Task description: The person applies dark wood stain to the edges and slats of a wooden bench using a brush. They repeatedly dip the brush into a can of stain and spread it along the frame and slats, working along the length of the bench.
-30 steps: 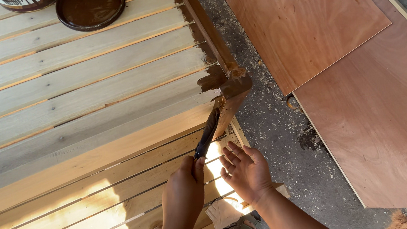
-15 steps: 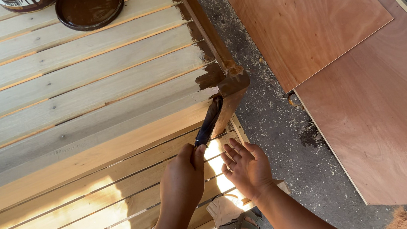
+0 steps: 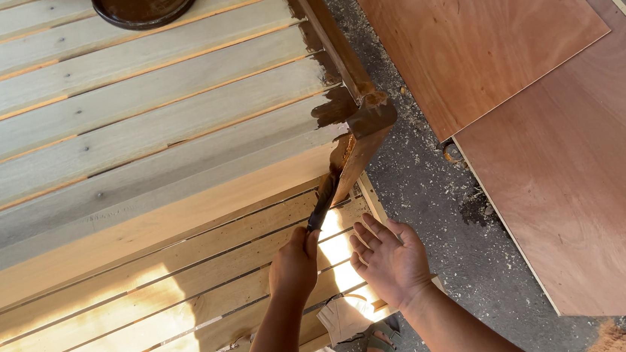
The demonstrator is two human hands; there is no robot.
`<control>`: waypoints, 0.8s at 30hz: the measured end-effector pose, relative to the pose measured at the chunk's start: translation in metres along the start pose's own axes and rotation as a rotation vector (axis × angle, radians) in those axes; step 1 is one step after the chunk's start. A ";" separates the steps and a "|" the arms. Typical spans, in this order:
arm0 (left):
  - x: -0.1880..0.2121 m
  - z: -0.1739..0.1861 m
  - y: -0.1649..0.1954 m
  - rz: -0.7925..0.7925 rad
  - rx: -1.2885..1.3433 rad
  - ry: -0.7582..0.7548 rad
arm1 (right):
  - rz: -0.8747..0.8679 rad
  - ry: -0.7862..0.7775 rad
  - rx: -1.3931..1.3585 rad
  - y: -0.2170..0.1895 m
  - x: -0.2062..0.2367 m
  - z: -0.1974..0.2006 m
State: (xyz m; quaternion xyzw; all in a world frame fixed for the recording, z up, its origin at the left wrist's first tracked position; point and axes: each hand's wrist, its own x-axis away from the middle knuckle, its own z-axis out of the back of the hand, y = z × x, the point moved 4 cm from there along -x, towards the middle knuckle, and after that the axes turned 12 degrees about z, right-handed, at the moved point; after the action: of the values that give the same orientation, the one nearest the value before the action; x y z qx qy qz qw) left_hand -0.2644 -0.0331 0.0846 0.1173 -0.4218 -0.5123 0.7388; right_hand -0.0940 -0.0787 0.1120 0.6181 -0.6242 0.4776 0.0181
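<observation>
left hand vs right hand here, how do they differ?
The left hand is closed around a dark brush whose tip meets the stained corner of the slatted wooden frame; the right hand is open, fingers spread, holding nothing. The left reaches toward the corner; the right hovers beside it, palm away from the camera. Both are bare.

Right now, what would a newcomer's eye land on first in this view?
The left hand pressing a dark paintbrush against the stained corner post of a pale slatted wooden frame, with the right hand open beside it. Next, the round lid of brown stain sitting on the slats at top, and reddish plywood sheets lying on the dusty floor at right.
</observation>
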 end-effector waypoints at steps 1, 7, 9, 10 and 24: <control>0.000 0.000 -0.006 0.037 -0.051 -0.014 | -0.005 -0.003 0.001 0.001 0.000 0.000; 0.008 0.017 0.007 0.030 -0.140 0.009 | -0.001 -0.023 -0.027 0.000 0.003 -0.001; 0.011 0.024 0.020 0.016 -0.153 0.006 | 0.000 -0.040 -0.041 0.000 0.006 -0.003; 0.013 0.028 0.027 0.008 -0.160 0.005 | 0.003 -0.043 -0.040 -0.001 0.006 -0.006; 0.074 0.104 0.100 0.044 -0.170 -0.009 | -0.002 -0.075 -0.114 -0.010 0.008 -0.020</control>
State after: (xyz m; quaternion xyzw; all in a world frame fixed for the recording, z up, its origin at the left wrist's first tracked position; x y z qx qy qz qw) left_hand -0.2672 -0.0252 0.2468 0.0426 -0.3825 -0.5303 0.7554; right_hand -0.0989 -0.0701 0.1338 0.6342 -0.6498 0.4177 0.0305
